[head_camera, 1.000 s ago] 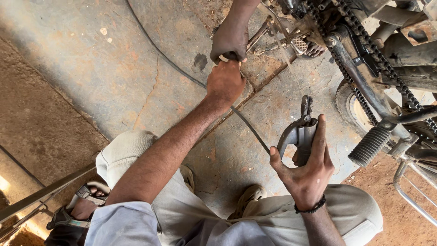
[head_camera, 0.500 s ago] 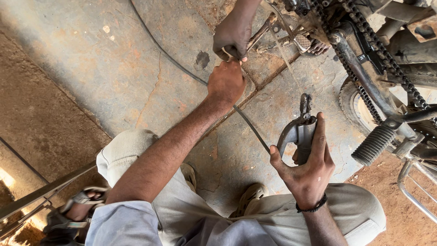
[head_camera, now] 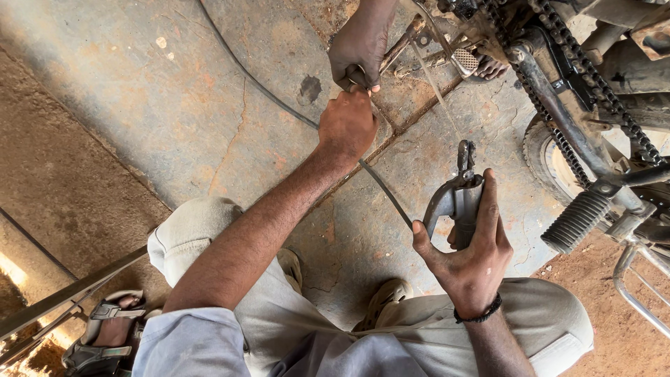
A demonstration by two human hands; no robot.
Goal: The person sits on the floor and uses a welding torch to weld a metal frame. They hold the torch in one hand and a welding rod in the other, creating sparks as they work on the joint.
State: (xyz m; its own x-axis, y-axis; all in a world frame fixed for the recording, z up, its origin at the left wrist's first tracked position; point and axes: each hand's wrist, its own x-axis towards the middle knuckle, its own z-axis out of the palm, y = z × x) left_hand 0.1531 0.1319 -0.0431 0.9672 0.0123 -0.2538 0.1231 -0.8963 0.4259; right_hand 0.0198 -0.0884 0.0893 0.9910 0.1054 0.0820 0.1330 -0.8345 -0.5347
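Concrete floor [head_camera: 174, 105], cracked and stained, lies under everything; the person crouches over it with both knees bent, in light trousers and a pale blue shirt. The left hand [head_camera: 347, 127] reaches far out, curled into a fist around a dark cable [head_camera: 384, 190]; the cable runs from that fist back toward the near right, to the right hand [head_camera: 469, 257]. The right hand holds a grey metal lever [head_camera: 452, 202], its fingers wrapped about the lever's body and the thumb stretched up along its right side; a dark band sits on that wrist. The cable meets the lever at its near left edge, just by the fingertips. Just beyond the left hand, another person's hand [head_camera: 359, 45] comes down from the far edge, closed on the same spot; whether it grips the cable or a small part there cannot be told. A second dark cable [head_camera: 244, 66] curves away across the floor to the far left. At the right stands a motorcycle [head_camera: 614, 63], with its chain [head_camera: 586, 70] running diagonally and a ribbed rubber footrest [head_camera: 576, 220] pointing toward the right hand; a sandalled foot [head_camera: 105, 335] shows at the near left.
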